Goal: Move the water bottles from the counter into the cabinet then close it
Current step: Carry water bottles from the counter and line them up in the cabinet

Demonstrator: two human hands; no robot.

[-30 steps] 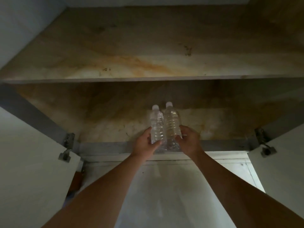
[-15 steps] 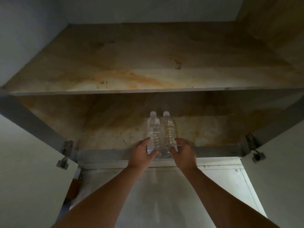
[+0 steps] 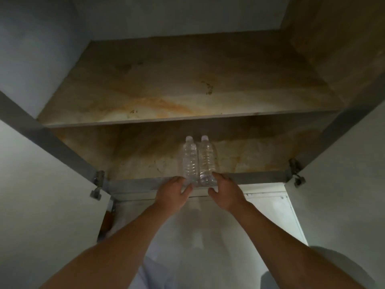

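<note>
Two clear plastic water bottles with white caps stand upright and touching on the lower shelf of the open cabinet (image 3: 133, 180), right at its front edge. My left hand (image 3: 175, 192) curls around the base of the left bottle (image 3: 190, 161), thumb in front of it. On the other side, my right hand (image 3: 227, 192) holds the base of the right bottle (image 3: 206, 159), with its fingertips on the bottle's side and its thumb just under the base. Both arms reach up from below.
An upper shelf (image 3: 187, 119) with orange-brown stains spans the cabinet above the bottles. The left door (image 3: 41, 205) and right door (image 3: 343, 195) hang open on either side, hinges (image 3: 98, 184) showing. A white wall panel (image 3: 270, 215) lies below the cabinet.
The bottles went further onto the lower shelf and now stand there. My hands have slid down from the middle of the bottles to their bases. The view has tilted upward.
</note>
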